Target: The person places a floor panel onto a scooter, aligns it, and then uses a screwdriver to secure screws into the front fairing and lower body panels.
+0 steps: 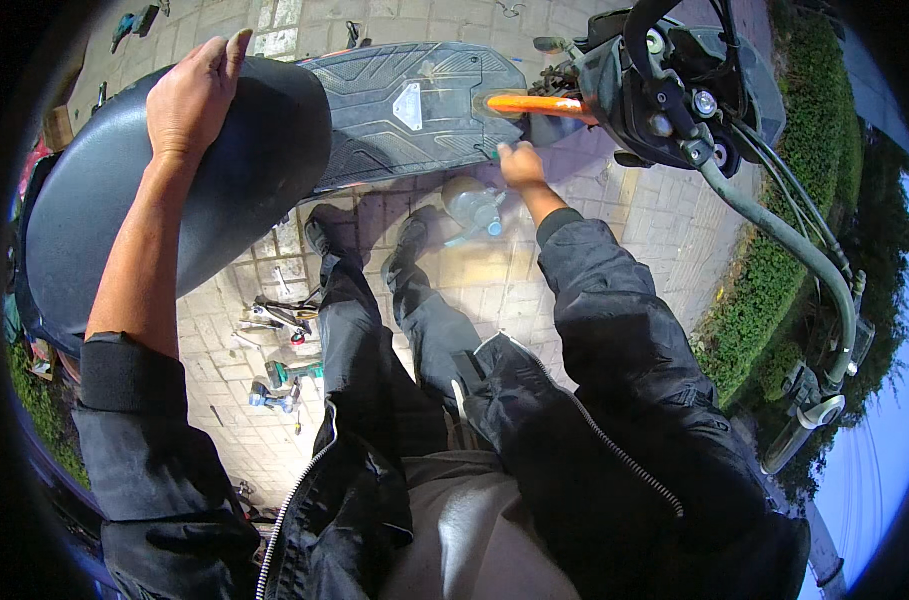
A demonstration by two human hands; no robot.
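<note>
Head view, looking down on an electric scooter [415, 100] standing on a brick pavement [665, 220]. The left hand [190, 95] lies flat and open, palm down, on the far rim of the black scooter seat [225, 180], fingers extended together toward the footboard; it grips nothing. The seat fills the upper left of the view, and the ribbed grey footboard [395, 115] runs from it toward the front column.

The right hand [520, 162] reaches to the near edge of the footboard at its front end, just below an orange strip [535, 104] that lies along the board beside the front column. The fingers are curled against the footboard edge; a small green item shows at the fingertips, but whether it is gripped cannot be told, nor what it is.

A clear plastic bottle with a blue cap [475, 208] lies on the pavement just beside the right wrist, below the footboard edge. The handlebar with its cables [775, 230] curves down the right side of the view, next to a clipped hedge [775, 290].

Loose hand tools [280, 320] and a green cordless driver [290, 373] lie on the pavement beneath the seat's near edge, well apart from both hands, left of the person's black shoes [320, 228].
</note>
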